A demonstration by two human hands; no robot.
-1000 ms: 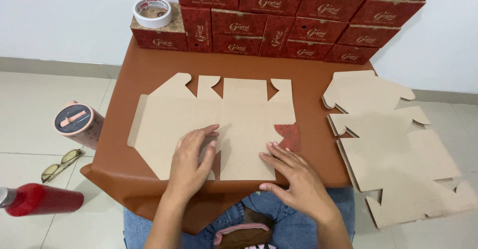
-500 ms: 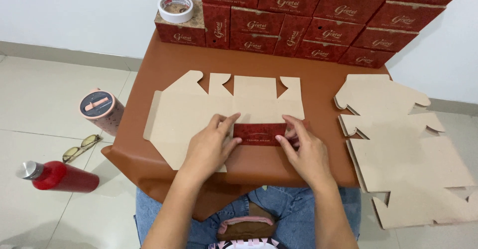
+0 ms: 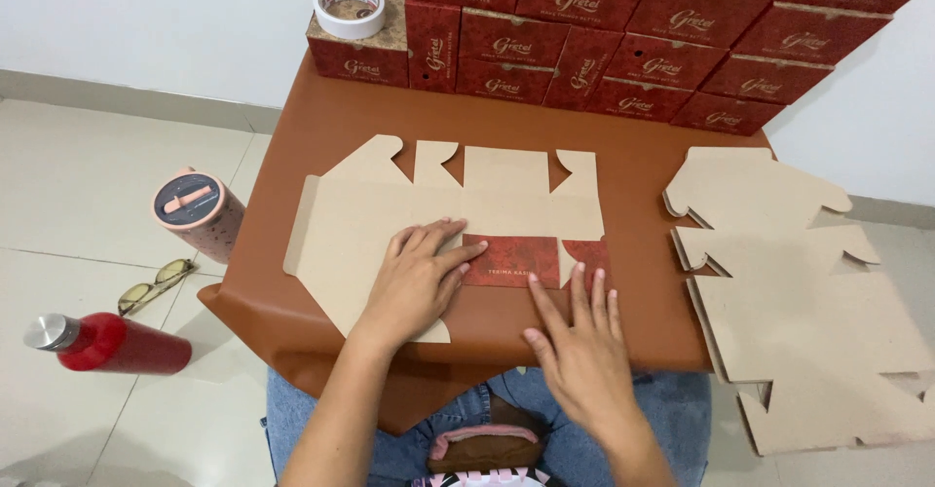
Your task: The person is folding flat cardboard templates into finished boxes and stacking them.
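A flat die-cut cardboard box blank (image 3: 390,209) lies brown side up on a brown leather-covered table (image 3: 643,170). Its near flap (image 3: 516,258) is folded over and shows its red printed side. My left hand (image 3: 417,278) lies flat on the blank, fingertips touching the red flap's left end. My right hand (image 3: 579,336) rests palm down with fingers spread, its fingertips at the red flap's near edge. Neither hand grips anything.
Several unfolded blanks (image 3: 808,292) are stacked to the right. Red folded boxes (image 3: 623,34) are piled at the table's far edge, with a tape roll (image 3: 349,8) on one. On the floor at left: a pink tumbler (image 3: 195,209), eyeglasses (image 3: 156,284), a red bottle (image 3: 112,343).
The near flap was folded up and over, red side now showing. My right hand has slid back toward me off the flap; my left hand stays on the blank beside it.
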